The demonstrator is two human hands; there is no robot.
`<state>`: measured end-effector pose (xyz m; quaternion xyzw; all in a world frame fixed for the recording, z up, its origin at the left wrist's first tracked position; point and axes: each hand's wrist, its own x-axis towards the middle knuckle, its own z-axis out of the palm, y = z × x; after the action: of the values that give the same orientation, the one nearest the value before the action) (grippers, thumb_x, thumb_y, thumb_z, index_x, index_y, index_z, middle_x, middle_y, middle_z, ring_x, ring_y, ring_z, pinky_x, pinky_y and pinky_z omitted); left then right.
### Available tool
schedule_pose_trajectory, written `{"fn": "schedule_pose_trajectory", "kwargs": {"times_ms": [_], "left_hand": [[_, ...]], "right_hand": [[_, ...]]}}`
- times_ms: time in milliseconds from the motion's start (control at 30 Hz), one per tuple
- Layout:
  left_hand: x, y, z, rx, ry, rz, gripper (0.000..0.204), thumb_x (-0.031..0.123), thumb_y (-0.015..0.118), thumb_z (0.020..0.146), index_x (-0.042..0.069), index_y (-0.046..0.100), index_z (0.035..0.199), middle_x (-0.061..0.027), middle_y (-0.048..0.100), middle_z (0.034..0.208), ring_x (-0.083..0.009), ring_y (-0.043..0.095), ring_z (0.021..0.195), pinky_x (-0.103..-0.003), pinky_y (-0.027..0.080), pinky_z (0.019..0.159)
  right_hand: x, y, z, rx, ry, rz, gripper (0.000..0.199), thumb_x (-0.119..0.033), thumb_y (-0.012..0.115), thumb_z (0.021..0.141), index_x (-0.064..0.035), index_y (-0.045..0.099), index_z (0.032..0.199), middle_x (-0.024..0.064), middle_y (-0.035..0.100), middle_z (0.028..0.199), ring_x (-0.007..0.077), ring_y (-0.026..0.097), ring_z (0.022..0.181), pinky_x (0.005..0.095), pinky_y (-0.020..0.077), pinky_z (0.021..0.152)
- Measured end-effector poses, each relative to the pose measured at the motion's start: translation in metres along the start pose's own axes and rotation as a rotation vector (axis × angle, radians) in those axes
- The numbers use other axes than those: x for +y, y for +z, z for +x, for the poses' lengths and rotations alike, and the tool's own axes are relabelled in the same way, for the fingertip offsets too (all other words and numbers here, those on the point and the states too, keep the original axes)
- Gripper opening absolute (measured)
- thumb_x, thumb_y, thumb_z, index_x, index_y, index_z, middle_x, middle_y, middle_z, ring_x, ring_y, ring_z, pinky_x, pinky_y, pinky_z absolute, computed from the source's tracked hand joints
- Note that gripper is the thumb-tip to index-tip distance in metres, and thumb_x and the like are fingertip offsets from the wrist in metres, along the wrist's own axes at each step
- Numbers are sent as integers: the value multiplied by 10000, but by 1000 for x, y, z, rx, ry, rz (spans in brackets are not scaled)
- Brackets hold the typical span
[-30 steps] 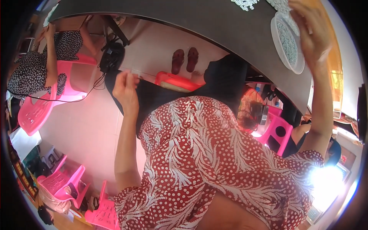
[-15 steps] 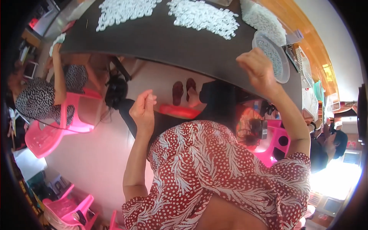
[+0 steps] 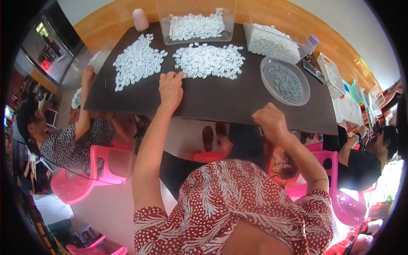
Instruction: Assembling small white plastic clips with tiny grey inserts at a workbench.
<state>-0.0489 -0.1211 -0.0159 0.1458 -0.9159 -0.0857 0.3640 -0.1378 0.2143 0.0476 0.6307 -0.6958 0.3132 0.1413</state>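
My left hand (image 3: 171, 88) rests on the dark table (image 3: 212, 102), its fingertips touching the near edge of a heap of small white plastic pieces (image 3: 209, 60). A second heap of the same white pieces (image 3: 136, 61) lies further left. My right hand (image 3: 269, 122) hangs closed at the table's near edge; I cannot see anything in it. Just beyond it stands a round clear bowl (image 3: 285, 80) holding small grey parts.
Two clear bins with white pieces stand at the back, one (image 3: 196, 21) in the middle and one (image 3: 272, 41) to the right. A person in a spotted top (image 3: 70, 142) sits at the left on a pink chair; another in black (image 3: 361, 163) sits right. White basket (image 3: 331, 74) at far right.
The view has tilted up from my lap to the table top. My left hand rose from under the table onto the white heap; my right hand dropped from the bowl to the table edge.
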Motion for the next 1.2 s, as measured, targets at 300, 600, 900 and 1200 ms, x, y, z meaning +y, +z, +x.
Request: {"fn": "schedule_pose_trajectory", "kwargs": {"times_ms": [300,600,900,1200], "left_hand": [[-6,-9,-5,-41,-17,-54,260,16,659,705,113,653,946,-68,592,869,-282,536,834,-383,446,736],[0,-23,-3,-132,-35,-93,200,35,663,715,79,649,910,-80,570,923,-293,524,902,-393,450,745],[4,-29,13,-323,-58,-177,190,50,663,700,77,631,886,-66,535,775,-240,556,710,-351,441,649],[23,-21,3,-256,-96,-348,186,44,686,689,55,622,863,-56,533,719,-176,548,623,-298,436,585]], "right_hand": [[0,-5,-2,103,15,-18,203,77,641,633,8,616,823,107,613,776,278,538,693,346,464,581],[-3,15,25,117,-11,69,207,81,653,620,17,616,813,110,612,766,269,534,682,338,455,569],[7,47,57,97,176,243,122,-19,651,720,-1,642,840,121,618,752,284,548,700,374,460,620],[24,137,122,60,475,364,132,-86,650,694,-25,663,810,168,661,770,318,647,733,403,486,662]]}}
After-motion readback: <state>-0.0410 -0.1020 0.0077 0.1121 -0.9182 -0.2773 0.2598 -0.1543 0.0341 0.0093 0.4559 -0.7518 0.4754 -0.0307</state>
